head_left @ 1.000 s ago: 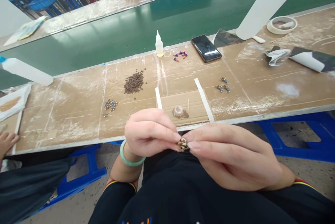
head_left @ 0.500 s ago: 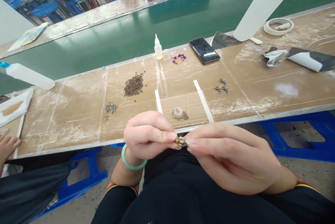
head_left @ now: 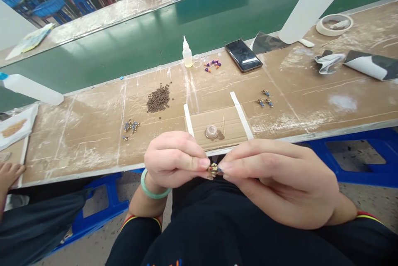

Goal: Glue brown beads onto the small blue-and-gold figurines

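Pinched between the fingertips of both hands is a small painted figurine (head_left: 213, 169), yellowish with red and blue bits, held just in front of the table's near edge. My left hand (head_left: 177, 160), with a pale green bangle on its wrist, grips its left end. My right hand (head_left: 276, 179) closes thumb and finger on its blue right end. Beyond the hands, a small round dish (head_left: 212, 132) of brownish stuff and a thin wooden stick (head_left: 223, 125) lie on a cardboard piece (head_left: 202, 118) with white tape strips at its sides.
Small brown discs (head_left: 158, 99) lie heaped left of centre. Blue-and-gold pieces (head_left: 131, 126) sit at left, several more (head_left: 265, 99) at right. A dropper bottle (head_left: 187, 53), purple-orange pieces (head_left: 213, 65), a phone (head_left: 243, 55) and a tape roll (head_left: 334, 24) stand farther back. Another person's hand (head_left: 10, 173) rests at far left.
The figurine has turned slightly between my fingertips, showing more of its yellow side. Both hands keep their pinch in nearly the same place; the whole view has shifted a little.
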### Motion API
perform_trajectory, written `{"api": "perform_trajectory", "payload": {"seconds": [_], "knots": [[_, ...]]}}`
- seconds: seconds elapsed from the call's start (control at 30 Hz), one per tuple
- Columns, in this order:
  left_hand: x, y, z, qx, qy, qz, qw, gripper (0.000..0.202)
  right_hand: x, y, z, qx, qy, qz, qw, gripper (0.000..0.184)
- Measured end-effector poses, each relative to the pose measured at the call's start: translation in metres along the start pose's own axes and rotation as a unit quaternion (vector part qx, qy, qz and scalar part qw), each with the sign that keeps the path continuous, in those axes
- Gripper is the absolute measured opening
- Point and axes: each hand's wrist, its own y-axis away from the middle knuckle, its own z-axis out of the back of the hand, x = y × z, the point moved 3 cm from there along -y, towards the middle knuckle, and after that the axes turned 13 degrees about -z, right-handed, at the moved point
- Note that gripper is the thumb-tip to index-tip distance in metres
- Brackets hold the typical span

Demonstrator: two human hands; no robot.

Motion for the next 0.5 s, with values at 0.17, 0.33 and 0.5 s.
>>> {"api": "perform_trajectory", "payload": {"seconds": [0.17, 0.33, 0.5], "knots": [[0.002, 0.008, -0.008, -0.046, -0.019, -0.010, 0.999, 0.010, -0.004, 0.008, -0.005, -0.060, 0.015, 0.030, 0.998, 0.021], [0.000, 0.021, -0.019, -0.107, -0.077, -0.023, 0.991, 0.011, -0.006, 0.017, -0.011, -0.097, 0.060, 0.081, 0.990, 0.023], [-0.001, 0.026, -0.025, -0.123, -0.107, -0.013, 0.987, 0.021, -0.005, 0.019, -0.013, -0.119, 0.081, 0.075, 0.987, 0.024]]}}
